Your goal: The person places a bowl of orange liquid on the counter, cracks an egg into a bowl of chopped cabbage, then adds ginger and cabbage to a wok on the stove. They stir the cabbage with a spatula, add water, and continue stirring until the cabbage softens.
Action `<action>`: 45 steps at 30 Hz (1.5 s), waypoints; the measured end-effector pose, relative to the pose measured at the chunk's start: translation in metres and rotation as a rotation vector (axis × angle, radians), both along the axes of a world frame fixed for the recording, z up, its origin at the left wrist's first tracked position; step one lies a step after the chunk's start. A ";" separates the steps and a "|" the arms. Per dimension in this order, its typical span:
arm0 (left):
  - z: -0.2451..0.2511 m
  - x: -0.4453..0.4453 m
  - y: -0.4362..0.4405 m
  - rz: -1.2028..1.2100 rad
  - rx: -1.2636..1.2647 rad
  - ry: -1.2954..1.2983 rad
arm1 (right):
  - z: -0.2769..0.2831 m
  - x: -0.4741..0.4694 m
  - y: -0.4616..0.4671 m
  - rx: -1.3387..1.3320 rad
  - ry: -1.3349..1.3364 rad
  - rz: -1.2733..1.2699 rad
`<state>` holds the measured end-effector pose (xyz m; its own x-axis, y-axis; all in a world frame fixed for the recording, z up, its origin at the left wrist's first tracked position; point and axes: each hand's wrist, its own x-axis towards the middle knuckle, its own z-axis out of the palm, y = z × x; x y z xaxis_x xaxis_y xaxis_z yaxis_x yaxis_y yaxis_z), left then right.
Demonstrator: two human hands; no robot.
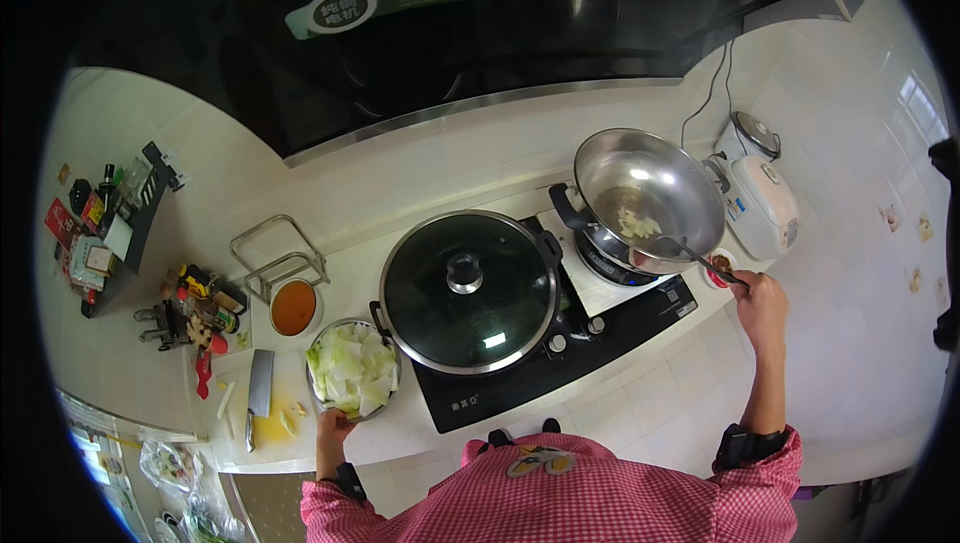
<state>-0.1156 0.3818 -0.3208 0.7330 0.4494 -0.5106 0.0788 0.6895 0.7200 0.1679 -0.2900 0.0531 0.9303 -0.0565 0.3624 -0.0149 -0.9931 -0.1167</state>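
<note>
My right hand [761, 307] grips the dark handle of a metal cooking utensil [686, 249], whose head rests inside the stainless steel wok [615, 157]. Pale chopped pieces [638, 223], perhaps garlic or ginger, lie at the wok's bottom beside the utensil. At the lower left, my left hand [335, 427] has its fingers on the near rim of a metal bowl [398, 385] heaped with cut cabbage [352, 367]. The bowl stands on the counter, just left of a large pan with a dark glass lid [465, 333].
The wok sits on an induction cooker [611, 269] above a black gas hob [487, 400]. Left are a cleaver [260, 382], a yellow cutting board [277, 423] and a bowl of orange-brown liquid [293, 307]. Right are a small red-rimmed dish [721, 265] and a rice cooker [761, 202]. A range hood [480, 40] hangs overhead.
</note>
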 end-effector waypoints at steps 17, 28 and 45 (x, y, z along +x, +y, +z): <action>0.015 -0.074 -0.055 0.407 -0.160 0.176 | -0.058 0.106 -0.024 0.056 -0.092 0.138; 0.103 -0.117 -0.182 0.497 -0.164 0.170 | -0.014 0.070 -0.109 0.020 -0.020 0.355; 0.183 -0.080 -0.365 0.419 -0.135 0.233 | -0.017 0.100 -0.150 0.113 -0.043 0.574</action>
